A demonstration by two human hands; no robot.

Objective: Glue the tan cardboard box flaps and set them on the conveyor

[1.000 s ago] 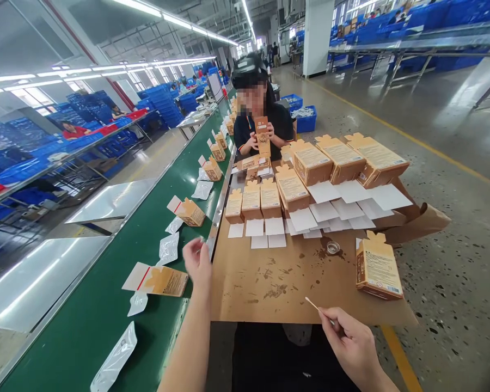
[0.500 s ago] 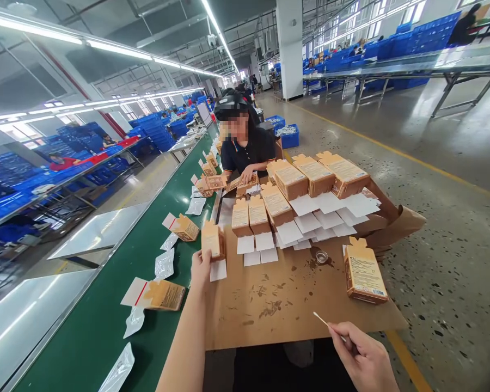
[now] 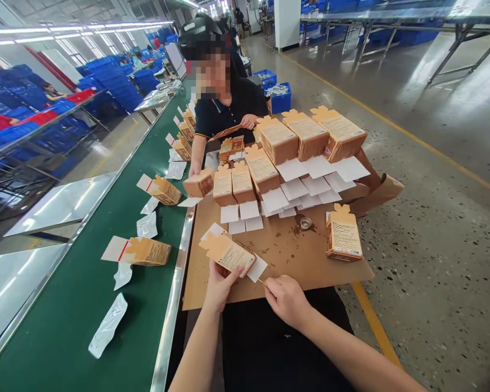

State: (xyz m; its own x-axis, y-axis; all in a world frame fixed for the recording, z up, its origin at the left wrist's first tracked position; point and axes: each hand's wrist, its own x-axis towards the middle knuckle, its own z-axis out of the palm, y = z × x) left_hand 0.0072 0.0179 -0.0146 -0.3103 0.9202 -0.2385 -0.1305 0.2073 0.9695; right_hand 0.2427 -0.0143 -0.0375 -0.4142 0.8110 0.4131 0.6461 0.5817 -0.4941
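A kraft carton (image 3: 228, 253) lies tilted in the left hand (image 3: 219, 286), its fingers curled beneath to support it and turn its printed face upward, just above the cardboard worktop (image 3: 294, 264). The right hand (image 3: 288, 300) pinches a thin swab (image 3: 261, 280) beside a white card (image 3: 257, 268). Further cartons (image 3: 245, 169) stand apart on their own cards.
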